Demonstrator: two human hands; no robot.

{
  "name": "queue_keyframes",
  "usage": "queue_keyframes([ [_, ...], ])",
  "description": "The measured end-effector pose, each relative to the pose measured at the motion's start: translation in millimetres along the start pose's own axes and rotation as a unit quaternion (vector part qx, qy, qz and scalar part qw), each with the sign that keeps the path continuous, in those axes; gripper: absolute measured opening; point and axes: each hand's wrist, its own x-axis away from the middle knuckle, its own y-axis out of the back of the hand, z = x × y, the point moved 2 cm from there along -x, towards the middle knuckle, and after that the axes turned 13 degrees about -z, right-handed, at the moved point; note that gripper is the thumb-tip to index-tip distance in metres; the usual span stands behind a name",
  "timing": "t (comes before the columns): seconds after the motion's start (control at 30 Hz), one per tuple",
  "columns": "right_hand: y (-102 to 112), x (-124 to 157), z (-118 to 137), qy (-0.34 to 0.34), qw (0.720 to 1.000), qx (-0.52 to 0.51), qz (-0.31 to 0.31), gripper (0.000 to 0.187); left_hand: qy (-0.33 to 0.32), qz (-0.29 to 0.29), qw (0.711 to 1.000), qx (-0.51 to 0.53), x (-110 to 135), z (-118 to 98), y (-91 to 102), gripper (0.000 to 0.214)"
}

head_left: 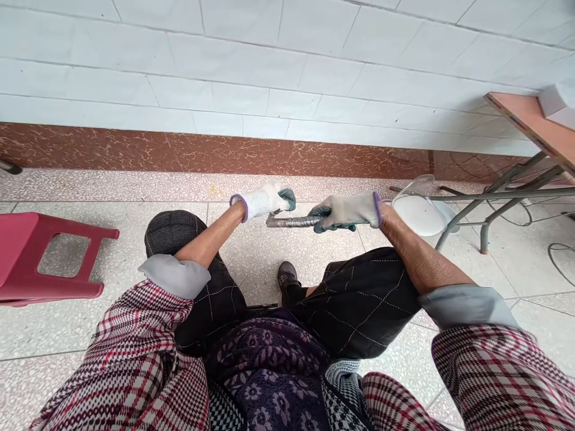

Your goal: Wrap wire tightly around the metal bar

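My right hand (344,212), in a grey-white work glove with a dark green palm, is wrapped round a metal rod (303,221). The rod lies nearly level and points to the left out of my fist. Close ridges, like wound wire or a thread, run along its middle, and the left tip is smoother and brownish. Just above that tip is my left hand (274,199), gloved the same way, with its fingers curled in. Whether it grips the rod's end or something thin is hidden by the glove.
A red plastic stool (58,257) stands on the left. To the right is a wooden-topped table (530,123) with metal legs, a white box (559,102) on top. Near its legs sits a white round container (417,215). A tiled wall (269,72) rises ahead. Cables lie on the floor at right.
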Motion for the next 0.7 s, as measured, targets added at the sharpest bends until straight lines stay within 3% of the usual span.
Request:
queue_keyframes([
  [0.3,20,-18,-1,-0.013,0.983,0.079,-0.168,0.019,-0.014,-0.008,1.0,0.008,-6,-7,-4.4,0.014],
  [0.43,23,-2,17,0.034,0.973,-0.03,-0.224,0.028,-0.011,-0.011,0.993,0.113,-10,-9,-6.7,0.01],
  [0.57,16,8,27,0.054,0.982,-0.125,-0.128,0.033,0.003,-0.029,0.989,0.148,-17,-5,-4.8,0.015],
  [0.7,7,4,15,0.008,0.996,-0.083,-0.001,0.038,0.024,-0.025,0.997,0.065,-17,4,2.5,0.008],
])
